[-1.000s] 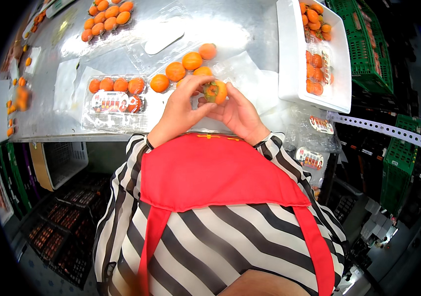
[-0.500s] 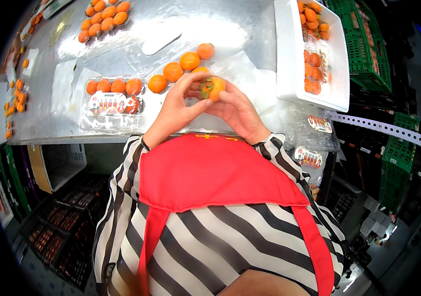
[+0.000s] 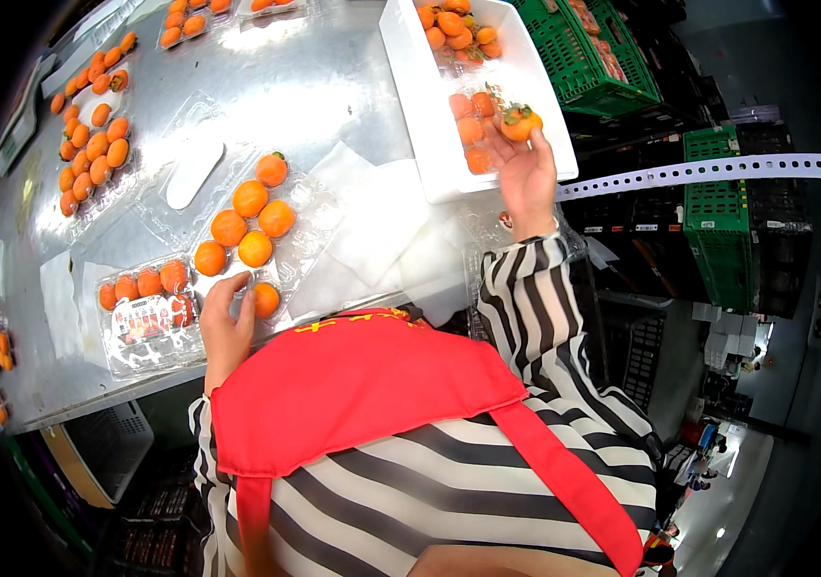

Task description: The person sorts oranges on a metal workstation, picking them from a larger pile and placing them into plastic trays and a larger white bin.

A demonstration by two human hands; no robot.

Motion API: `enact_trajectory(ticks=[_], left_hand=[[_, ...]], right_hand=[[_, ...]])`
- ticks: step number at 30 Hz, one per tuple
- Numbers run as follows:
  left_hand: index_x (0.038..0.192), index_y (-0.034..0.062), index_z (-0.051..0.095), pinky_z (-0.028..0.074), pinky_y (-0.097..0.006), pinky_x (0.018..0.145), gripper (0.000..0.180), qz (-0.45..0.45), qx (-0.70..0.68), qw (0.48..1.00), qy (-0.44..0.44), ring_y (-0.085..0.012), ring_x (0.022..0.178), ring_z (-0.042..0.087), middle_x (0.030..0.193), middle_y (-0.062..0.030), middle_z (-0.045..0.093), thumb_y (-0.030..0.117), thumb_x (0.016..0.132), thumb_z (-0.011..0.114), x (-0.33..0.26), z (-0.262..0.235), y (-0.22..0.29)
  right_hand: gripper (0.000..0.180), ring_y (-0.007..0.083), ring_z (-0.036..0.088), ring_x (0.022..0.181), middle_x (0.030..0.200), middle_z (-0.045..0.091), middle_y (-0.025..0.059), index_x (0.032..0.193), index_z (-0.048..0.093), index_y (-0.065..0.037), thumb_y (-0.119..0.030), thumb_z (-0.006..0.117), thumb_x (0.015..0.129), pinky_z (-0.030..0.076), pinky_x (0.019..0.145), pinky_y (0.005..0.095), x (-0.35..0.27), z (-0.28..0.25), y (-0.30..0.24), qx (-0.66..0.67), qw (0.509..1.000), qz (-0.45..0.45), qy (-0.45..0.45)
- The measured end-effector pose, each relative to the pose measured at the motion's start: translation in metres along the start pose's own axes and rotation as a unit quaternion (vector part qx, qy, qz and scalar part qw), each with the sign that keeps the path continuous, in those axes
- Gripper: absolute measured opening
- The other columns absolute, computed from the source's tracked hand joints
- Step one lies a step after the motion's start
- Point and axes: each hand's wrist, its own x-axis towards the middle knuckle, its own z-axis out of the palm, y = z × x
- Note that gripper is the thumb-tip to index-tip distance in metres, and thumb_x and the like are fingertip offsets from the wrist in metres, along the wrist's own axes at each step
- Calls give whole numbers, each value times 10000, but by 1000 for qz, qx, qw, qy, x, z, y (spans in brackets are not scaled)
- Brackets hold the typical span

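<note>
Six fruits [image 3: 254,248] seated in open clamshell [image 3: 309,231]; left hand [image 3: 223,322] resting open at its edge, right hand [image 3: 526,168] clamped on next fruit [image 3: 520,121] over white bin [image 3: 429,115].

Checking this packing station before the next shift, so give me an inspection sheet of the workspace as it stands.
Surface: metal table, shiny, with white paper sheets.
Job's things: open clear tray with six orange fruits; white tub of fruit at the table's right edge.
Clutter: closed labelled pack; loose fruit far left.
Grippers: left hand rests at the tray beside an orange fruit; right hand holds a fruit over the tub.
Cables: nothing seen.
Surroundings: green crates and a white perforated rail right.
</note>
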Motion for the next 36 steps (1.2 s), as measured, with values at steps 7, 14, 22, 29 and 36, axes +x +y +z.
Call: enact_trajectory(ticks=[7,14,22,29,36], left_hand=[[1068,9,659,508,-366,821,194,45,-15,999,5,-315,931,656,966,-149,675,29,877,633,-1,6,-6],[1075,12,661,504,-361,834,199,15,-20,999,20,-312,946,650,992,-147,669,24,880,625,-14,5,-13],[1089,-5,659,513,-357,861,198,-7,-53,998,25,-291,982,661,1031,-153,680,27,899,614,-5,12,-13],[1104,-6,643,503,-345,866,213,9,-50,998,23,-285,1013,643,1080,-141,646,4,897,597,0,5,-4],[1110,-10,641,494,-334,872,222,-1,-63,998,30,-272,1025,634,1093,-136,640,-15,893,594,-2,5,-1]], right_hand=[[358,290,598,1091,1158,623,159,1232,548,-23,-258,565,963,452,993,425,61,4,31,-25,986,163,1],[504,240,613,1052,1146,632,121,1286,525,6,-203,707,866,487,920,360,53,19,31,-301,947,-104,42],[542,342,681,974,1031,700,203,1209,617,-23,-289,757,758,526,856,396,62,-55,-66,-792,605,-81,-28],[447,358,680,908,943,696,223,1030,667,7,-250,767,678,529,819,398,89,-75,-58,-873,481,31,-71],[412,357,685,875,903,693,241,902,692,31,-247,765,607,535,781,397,105,-96,-39,-862,490,107,-67]])
